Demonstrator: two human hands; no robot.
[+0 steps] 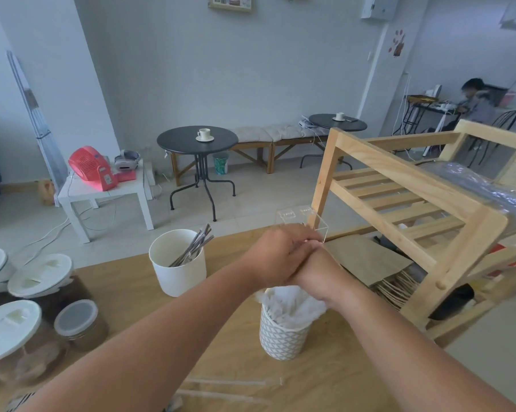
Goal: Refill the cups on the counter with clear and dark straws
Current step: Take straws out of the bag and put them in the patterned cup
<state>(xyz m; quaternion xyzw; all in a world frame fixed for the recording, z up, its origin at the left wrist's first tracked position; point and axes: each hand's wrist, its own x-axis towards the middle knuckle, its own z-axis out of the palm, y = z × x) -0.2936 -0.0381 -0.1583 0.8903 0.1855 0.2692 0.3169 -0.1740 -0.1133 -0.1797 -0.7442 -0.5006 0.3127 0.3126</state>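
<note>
A patterned cup (283, 337) on the wooden counter (138, 292) is packed with clear wrapped straws (292, 304). Directly above it my two hands meet. My left hand (277, 254) lies over my right hand (319, 273), its fingers curled round pale straw ends at the fingertips. The fingers of my right hand are hidden under the left. A plain white cup (179, 272) to the left holds a few dark straws (194, 248) leaning right. Loose clear straws (227, 382) lie on the counter near me.
A clear acrylic box (316, 223) stands just beyond my hands. A wooden rack (429, 209) rises to the right, with paper bags below it. Several lidded jars (39, 281) crowd the counter's left. Café tables and a seated person are beyond.
</note>
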